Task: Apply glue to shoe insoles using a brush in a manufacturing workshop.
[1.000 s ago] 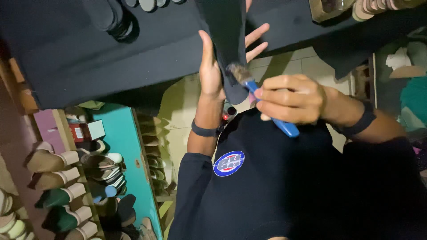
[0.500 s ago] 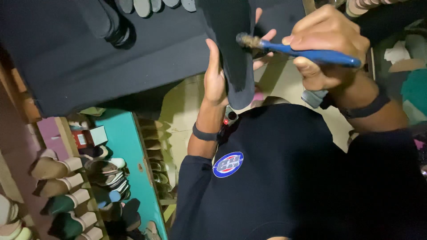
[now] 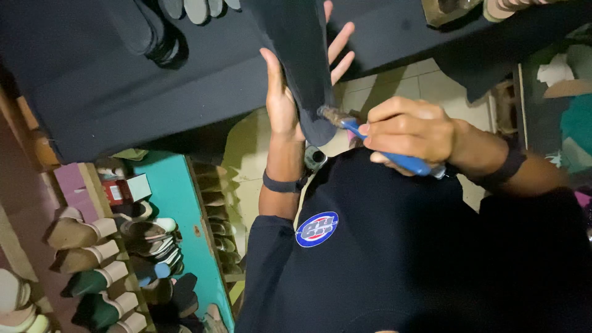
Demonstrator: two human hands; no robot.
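A black-topped desk (image 3: pixel 92 92) fills the upper frame. Beyond it lies pale tiled floor (image 3: pixel 425 83). At left, a teal shelf unit (image 3: pixel 176 209) holds rows of shoe heels (image 3: pixel 80 259) in dim light.

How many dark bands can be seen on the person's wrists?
2. One wristband is around the left wrist, below the left hand holding the dark sole. The other band is on the right wrist, behind the right hand gripping the blue-handled brush.
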